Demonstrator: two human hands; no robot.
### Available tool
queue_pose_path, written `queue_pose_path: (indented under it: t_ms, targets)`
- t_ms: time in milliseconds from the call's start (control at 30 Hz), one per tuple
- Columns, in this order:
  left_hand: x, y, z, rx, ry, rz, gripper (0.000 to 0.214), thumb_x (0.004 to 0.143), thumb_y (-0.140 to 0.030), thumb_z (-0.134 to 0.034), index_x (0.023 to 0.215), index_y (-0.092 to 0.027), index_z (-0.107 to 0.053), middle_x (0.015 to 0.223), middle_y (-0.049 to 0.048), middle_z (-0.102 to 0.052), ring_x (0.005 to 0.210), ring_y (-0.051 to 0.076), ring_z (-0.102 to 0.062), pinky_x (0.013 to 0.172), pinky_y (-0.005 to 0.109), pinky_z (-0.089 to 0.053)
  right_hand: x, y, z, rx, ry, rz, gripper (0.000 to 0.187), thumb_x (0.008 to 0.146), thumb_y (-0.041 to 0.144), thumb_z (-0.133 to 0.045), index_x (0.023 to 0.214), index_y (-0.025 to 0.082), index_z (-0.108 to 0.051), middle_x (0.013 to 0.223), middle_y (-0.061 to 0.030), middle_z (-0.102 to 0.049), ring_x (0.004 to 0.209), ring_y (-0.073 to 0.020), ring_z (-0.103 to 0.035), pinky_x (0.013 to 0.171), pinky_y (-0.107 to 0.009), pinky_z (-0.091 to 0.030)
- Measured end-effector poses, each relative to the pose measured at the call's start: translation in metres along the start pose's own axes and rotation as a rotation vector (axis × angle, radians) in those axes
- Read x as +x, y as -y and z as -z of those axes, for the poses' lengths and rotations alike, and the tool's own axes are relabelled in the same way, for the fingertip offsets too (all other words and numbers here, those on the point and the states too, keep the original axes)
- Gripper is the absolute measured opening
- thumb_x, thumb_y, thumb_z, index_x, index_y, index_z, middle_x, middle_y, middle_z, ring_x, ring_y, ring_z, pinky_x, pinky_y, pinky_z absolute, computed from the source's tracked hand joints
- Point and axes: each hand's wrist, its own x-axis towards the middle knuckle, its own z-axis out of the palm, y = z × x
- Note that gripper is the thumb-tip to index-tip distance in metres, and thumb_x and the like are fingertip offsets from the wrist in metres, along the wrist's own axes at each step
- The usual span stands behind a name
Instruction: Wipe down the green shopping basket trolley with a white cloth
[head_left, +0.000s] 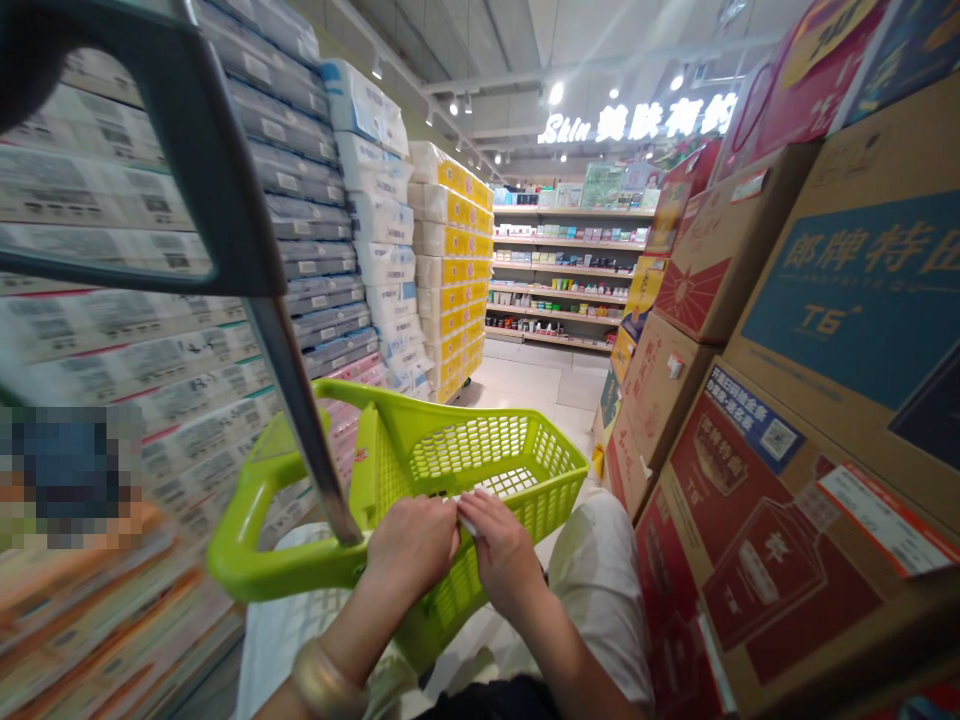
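Observation:
A lime-green rolling shopping basket stands in front of me, with holes in its walls. Closed over its near rim is my left hand, a gold-coloured bangle on that wrist. Right beside it, my right hand also has its fingers curled on the same rim. A small white patch shows at the right fingers; I cannot make out what it is. From the basket's left end a metal pole rises to a dark grey pull handle, close to the camera. The part of the basket's inside that I see is mostly bare floor mesh.
Tall stacks of packaged tissue line the left side. Cardboard cartons are piled high on the right, close by. A tiled aisle runs between them to shelves of small goods under a lit sign.

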Motion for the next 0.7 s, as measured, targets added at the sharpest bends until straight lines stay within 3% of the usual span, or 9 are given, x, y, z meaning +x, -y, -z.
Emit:
queue_pose_path:
  t_ms: [200, 433, 633, 700]
  targets:
    - [0.000, 0.001, -0.001, 0.019, -0.009, -0.006, 0.031, 0.090, -0.025, -0.044, 0.090, -0.013, -0.071, 0.088, 0.0171, -0.074, 0.085, 0.032, -0.071, 0.076, 0.043, -0.053, 0.000, -0.027, 0.011, -0.130, -0.103, -0.141, 0.048, 0.082, -0.001, -0.042, 0.113, 0.020, -0.072, 0.113, -0.0099, -0.073, 0.117, -0.0254, -0.064, 0.103, -0.051, -0.050]
    - [0.003, 0.001, -0.001, 0.023, 0.001, -0.019, 0.029, 0.089, -0.023, -0.044, 0.090, -0.012, -0.071, 0.090, 0.0172, -0.074, 0.087, 0.032, -0.071, 0.077, 0.043, -0.053, 0.003, -0.005, 0.000, -0.030, 0.015, -0.020, 0.049, 0.084, 0.003, -0.046, 0.122, 0.025, -0.067, 0.123, -0.0059, -0.069, 0.121, -0.0208, -0.061, 0.108, -0.043, -0.047]
    - [0.005, 0.008, -0.006, 0.051, -0.017, -0.043, 0.031, 0.090, -0.030, -0.046, 0.088, -0.012, -0.072, 0.085, 0.0167, -0.074, 0.084, 0.032, -0.071, 0.074, 0.043, -0.053, 0.000, -0.026, 0.013, -0.137, -0.034, -0.210, 0.049, 0.081, 0.000, -0.044, 0.116, 0.022, -0.071, 0.120, -0.0091, -0.071, 0.122, -0.0259, -0.060, 0.108, -0.051, -0.045]
    - [0.007, 0.009, -0.007, 0.052, -0.023, -0.045, 0.032, 0.090, -0.031, -0.046, 0.087, -0.013, -0.072, 0.084, 0.0167, -0.074, 0.084, 0.033, -0.071, 0.074, 0.043, -0.053, -0.001, -0.023, 0.011, -0.129, -0.033, -0.197, 0.050, 0.081, 0.000, -0.045, 0.118, 0.022, -0.070, 0.121, -0.0083, -0.070, 0.124, -0.0253, -0.059, 0.109, -0.051, -0.044]
